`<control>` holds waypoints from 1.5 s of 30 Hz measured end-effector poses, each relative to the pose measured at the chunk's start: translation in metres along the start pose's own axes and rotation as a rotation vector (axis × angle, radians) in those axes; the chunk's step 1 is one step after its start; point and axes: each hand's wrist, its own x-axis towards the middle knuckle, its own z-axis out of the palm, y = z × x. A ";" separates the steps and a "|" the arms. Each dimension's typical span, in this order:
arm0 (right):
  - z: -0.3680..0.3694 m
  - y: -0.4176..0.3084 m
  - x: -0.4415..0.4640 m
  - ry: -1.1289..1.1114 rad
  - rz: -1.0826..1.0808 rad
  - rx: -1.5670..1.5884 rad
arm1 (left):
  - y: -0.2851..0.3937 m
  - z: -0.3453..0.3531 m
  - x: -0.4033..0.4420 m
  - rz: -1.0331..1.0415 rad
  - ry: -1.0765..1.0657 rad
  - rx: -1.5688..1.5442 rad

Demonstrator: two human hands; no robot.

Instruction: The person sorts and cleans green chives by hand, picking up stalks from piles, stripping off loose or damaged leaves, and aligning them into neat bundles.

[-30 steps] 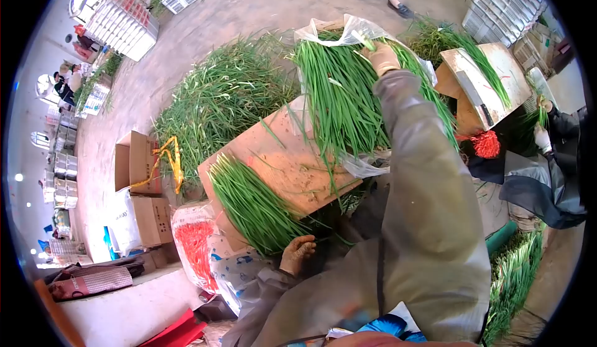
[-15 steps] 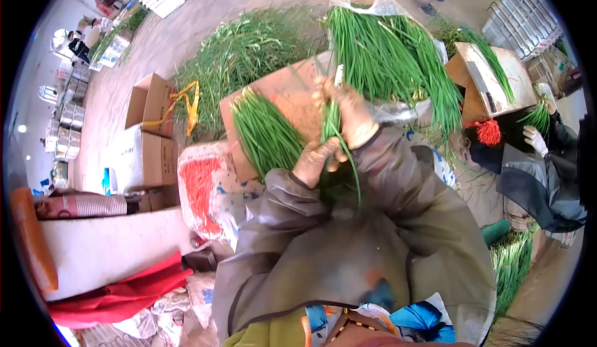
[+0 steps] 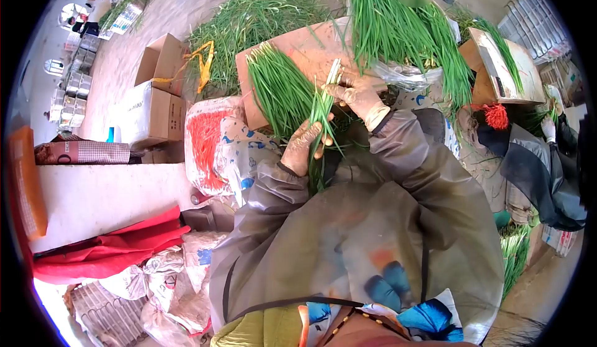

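The left hand [image 3: 303, 150] curls closed round slim green stalks [image 3: 321, 107] over the near edge of the board [image 3: 320, 47]; the right hand [image 3: 364, 99], half bent, touches them higher, its grip unclear. Bare board opens beyond; a leafy pile [image 3: 280, 86] crowds the left.

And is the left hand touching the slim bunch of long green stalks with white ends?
Touching: the head view shows the left hand closed around the slim green bunch, which runs through its grip.
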 end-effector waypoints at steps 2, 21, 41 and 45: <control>0.000 0.004 -0.003 0.004 0.048 0.013 | -0.011 -0.010 0.001 0.043 0.082 -0.153; -0.072 0.038 0.005 0.140 -0.207 -0.282 | -0.023 -0.026 -0.016 0.008 0.045 -0.150; 0.002 0.017 -0.012 -0.267 0.032 0.274 | -0.021 -0.012 -0.021 -0.020 0.079 -0.005; 0.023 0.001 0.000 0.008 0.238 0.285 | -0.015 0.000 -0.021 0.014 0.117 -0.125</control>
